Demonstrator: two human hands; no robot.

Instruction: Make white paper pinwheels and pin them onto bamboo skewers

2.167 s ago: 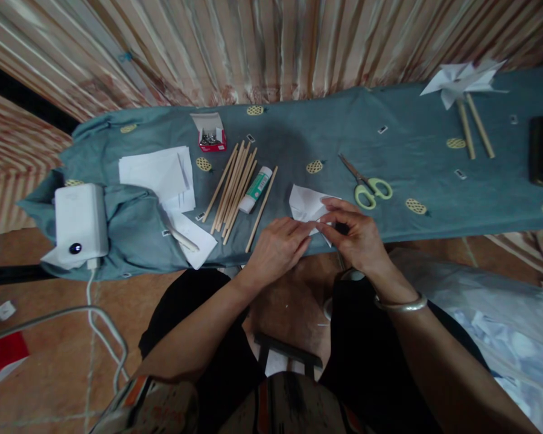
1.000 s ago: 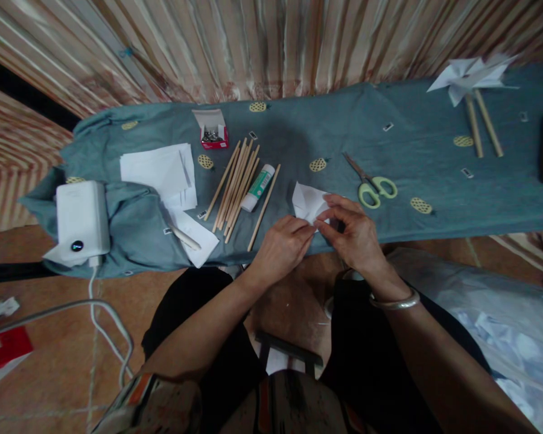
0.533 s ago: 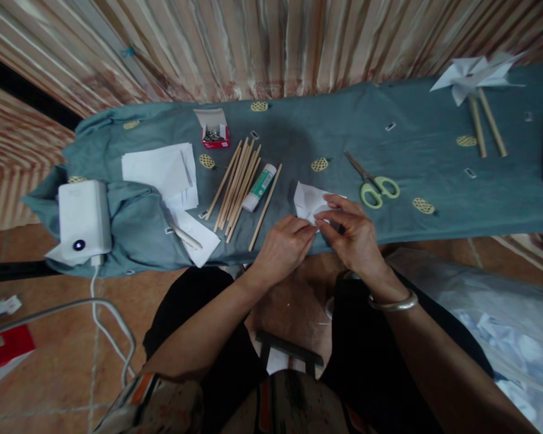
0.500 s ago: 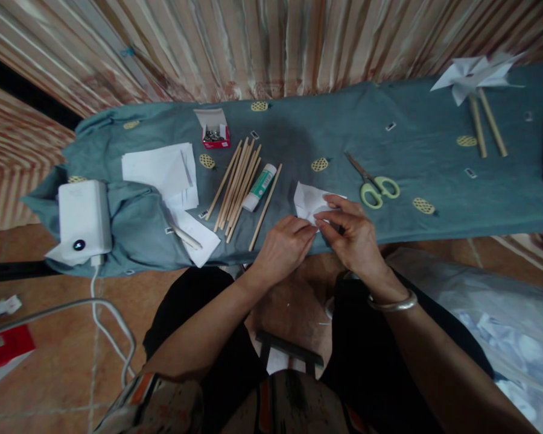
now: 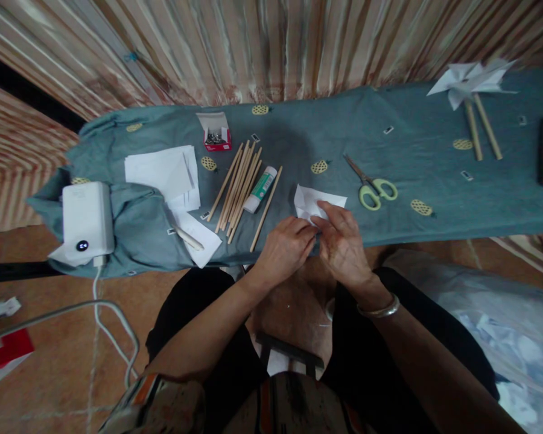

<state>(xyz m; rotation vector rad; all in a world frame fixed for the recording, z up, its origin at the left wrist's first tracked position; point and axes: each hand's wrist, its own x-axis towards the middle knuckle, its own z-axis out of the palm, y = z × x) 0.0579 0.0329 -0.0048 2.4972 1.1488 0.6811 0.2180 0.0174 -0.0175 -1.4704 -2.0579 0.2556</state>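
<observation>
1. since the earlier frames the right hand (image 5: pixel 344 250) has rolled over and its wrist has shifted left, so its back now faces up; the paper has hardly moved, though more of its right side shows.
2. the folded white paper (image 5: pixel 306 200) lies at the near edge of the green pineapple-print cloth (image 5: pixel 402 163), between the two hands.
3. the left hand (image 5: pixel 284 250) has its fingers bunched narrow, pinching the paper's near edge.
4. the right hand's fingers stretch forward over the paper, tips touching it; i cannot tell whether they grip it.
5. just left of the paper is a lone wooden stick (image 5: pixel 266 208), then a glue stick (image 5: pixel 259 189) and a bundle of sticks (image 5: pixel 241 193).
6. to the right lie green-handled scissors (image 5: pixel 369 181), blades pointing away.
7. farther out: an open red box (image 5: pixel 217 141) of small metal pieces, white sheets (image 5: pixel 154 172) at left, and paper pinwheels (image 5: pixel 464 84) at far right.
</observation>
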